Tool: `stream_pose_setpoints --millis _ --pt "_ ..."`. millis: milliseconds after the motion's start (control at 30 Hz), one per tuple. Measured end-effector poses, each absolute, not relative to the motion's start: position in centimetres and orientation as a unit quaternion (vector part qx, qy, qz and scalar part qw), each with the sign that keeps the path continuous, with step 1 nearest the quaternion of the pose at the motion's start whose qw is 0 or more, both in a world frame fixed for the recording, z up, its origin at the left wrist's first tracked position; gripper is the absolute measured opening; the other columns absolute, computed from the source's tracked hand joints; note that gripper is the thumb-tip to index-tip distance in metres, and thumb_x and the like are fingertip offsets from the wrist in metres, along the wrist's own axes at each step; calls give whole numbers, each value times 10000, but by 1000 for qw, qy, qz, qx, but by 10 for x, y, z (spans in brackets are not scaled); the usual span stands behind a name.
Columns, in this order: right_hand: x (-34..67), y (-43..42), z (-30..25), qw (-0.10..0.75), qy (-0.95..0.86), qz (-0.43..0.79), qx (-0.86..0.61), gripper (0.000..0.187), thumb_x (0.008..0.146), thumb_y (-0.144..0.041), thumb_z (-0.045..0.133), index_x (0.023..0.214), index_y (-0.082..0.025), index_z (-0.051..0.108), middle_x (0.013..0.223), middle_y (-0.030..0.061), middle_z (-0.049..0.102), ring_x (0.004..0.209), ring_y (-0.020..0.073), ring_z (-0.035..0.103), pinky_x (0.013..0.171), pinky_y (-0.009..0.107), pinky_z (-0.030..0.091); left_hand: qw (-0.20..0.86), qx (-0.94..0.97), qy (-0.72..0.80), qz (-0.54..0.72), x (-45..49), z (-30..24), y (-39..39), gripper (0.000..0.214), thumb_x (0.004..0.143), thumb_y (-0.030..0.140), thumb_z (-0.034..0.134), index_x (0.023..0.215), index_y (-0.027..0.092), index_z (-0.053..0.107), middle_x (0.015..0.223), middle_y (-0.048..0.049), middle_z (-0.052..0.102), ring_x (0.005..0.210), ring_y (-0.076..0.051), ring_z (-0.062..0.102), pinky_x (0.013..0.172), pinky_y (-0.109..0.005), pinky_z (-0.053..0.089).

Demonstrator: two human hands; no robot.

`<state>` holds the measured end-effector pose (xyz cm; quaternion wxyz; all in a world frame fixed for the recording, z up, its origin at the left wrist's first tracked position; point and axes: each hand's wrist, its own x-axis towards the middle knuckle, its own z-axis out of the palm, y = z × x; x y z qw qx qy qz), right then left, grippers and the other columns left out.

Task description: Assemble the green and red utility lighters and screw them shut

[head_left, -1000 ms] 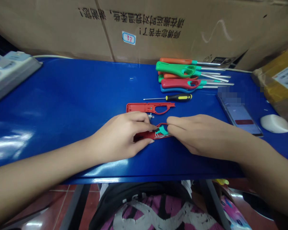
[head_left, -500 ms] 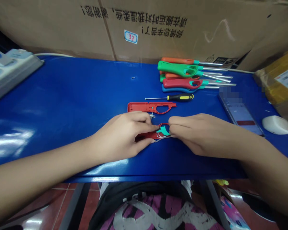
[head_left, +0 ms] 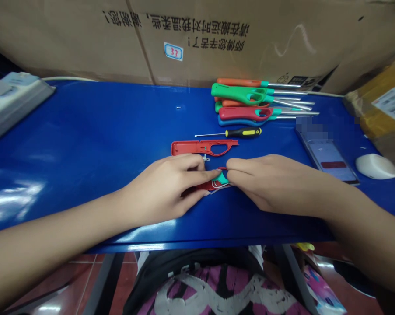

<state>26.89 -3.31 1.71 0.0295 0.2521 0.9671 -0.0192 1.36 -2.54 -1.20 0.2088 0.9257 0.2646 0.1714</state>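
Note:
On the blue table, my left hand [head_left: 176,183] grips a red half shell of a stick lighter [head_left: 204,187], its index finger pressed against a teal trigger [head_left: 221,178]. Thin pale wires [head_left: 218,185] curve below the trigger. My right hand [head_left: 266,183] is closed at the right end of the same half, fingertips beside the trigger; its exact pinch point is hidden. Just behind lies the other red half shell [head_left: 187,148], open side up. A small whitish part [head_left: 205,158] sits between it and my left hand.
Beyond the shells lie a black-and-yellow screwdriver [head_left: 243,132], a tiny screw [head_left: 178,107] and a pile of stick lighters [head_left: 238,92]. A phone [head_left: 328,157] and white mouse [head_left: 376,166] are right, a power strip [head_left: 16,105] left. A large cardboard box [head_left: 85,43] walls the back.
The view has shifted slightly, so the table things appear a little further left. My left index finger covers more of the trigger; both hands stay on the lighter half.

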Motion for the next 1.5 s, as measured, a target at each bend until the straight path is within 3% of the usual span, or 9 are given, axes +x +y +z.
stream_pose_setpoints --millis 433,633,833,967,1100,1367,1500 --pt "271 -34 18 28 977 -2 211 299 694 5 607 927 -177 560 888 34 605 749 185 551 582 297 319 165 942 247 157 14 -12 -25 341 1005 244 566 1328 197 664 999 -53 650 913 -187 635 793 -321 543" --pt "272 -31 18 4 972 2 233 149 861 -36 544 826 -178 573 799 9 579 600 141 452 522 298 244 155 943 248 160 15 -12 -26 324 1009 248 556 1306 209 679 989 -51 654 889 -186 641 758 -318 543" --pt "276 -31 22 8 958 -87 275 176 999 -160 478 885 -187 609 862 15 608 697 149 531 581 287 318 123 951 244 146 16 -10 -28 327 1016 261 540 1308 209 677 999 -62 665 890 -201 646 749 -343 541" --pt "282 -31 27 13 935 -167 312 99 997 -257 537 977 -201 617 957 24 635 764 148 570 643 273 380 119 952 246 138 16 -10 -27 328 1023 272 525 1308 213 677 1007 -68 668 890 -210 652 747 -357 544" --pt "283 -29 28 18 924 -199 326 118 998 -238 522 931 -197 610 945 26 640 777 147 573 657 271 393 120 950 250 146 16 -9 -27 325 1024 274 528 1308 221 676 995 -64 670 876 -203 654 737 -346 544" --pt "282 -29 30 -2 911 -221 348 79 955 -202 600 1001 -180 660 983 39 636 821 155 581 692 274 415 116 947 255 158 12 -7 -25 315 1004 253 550 1276 180 692 1006 -83 673 904 -217 672 774 -357 569" --pt "282 -29 29 -21 913 -211 349 109 973 -198 569 968 -183 677 968 46 652 823 160 595 707 278 427 120 940 278 154 12 -5 -27 394 984 245 568 1369 180 623 1061 -85 681 948 -229 678 774 -353 571"
